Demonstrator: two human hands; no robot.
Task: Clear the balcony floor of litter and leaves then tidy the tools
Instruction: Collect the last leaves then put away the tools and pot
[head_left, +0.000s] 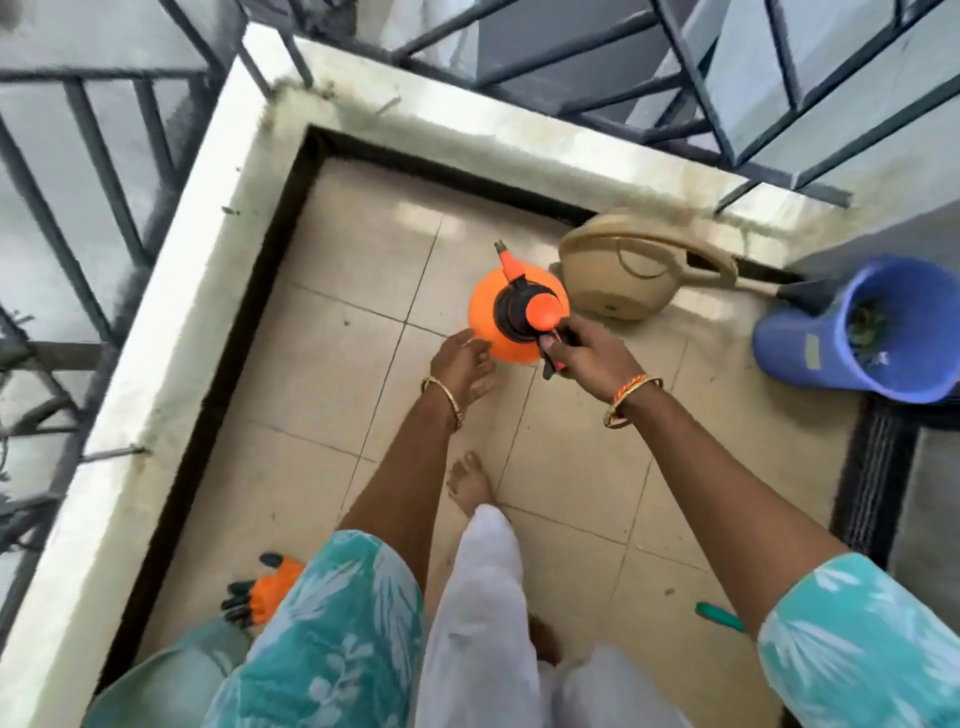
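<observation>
The right hand (576, 347) grips the black and orange handle of the orange pressure sprayer (511, 317), with its fingers curled round the trigger part. The left hand (462, 366) is beside the round body of the sprayer, with fingers loosely bent and the fingertips at its side; I cannot tell if they really touch it. It seems the right hand carries the weight by the handle, while the left one steadies the bottle so that it stands upright on the floor (363, 338).

The sprayer is near the corner of the balcony, just beside a beige watering can (618, 275) that lies close to the wall. I judge that the person is gathering the tools in this corner, so this is the tidying part of the task. The tiles look almost free of leaves; only some small specks are visible.

The sprayer is of smooth, shiny plastic, with a ball-shaped tank, a black collar and a small nozzle pointing toward the corner. The watering can is matt plastic with a long, flat spout. A blue bucket (831, 338), at the right, holds some green leaf litter. The floor is of glossy cream tiles with thin joints. Orange garden gloves with black claws (262, 592) and a green tool handle (719, 616) are on the floor near the person, not yet put away.
</observation>
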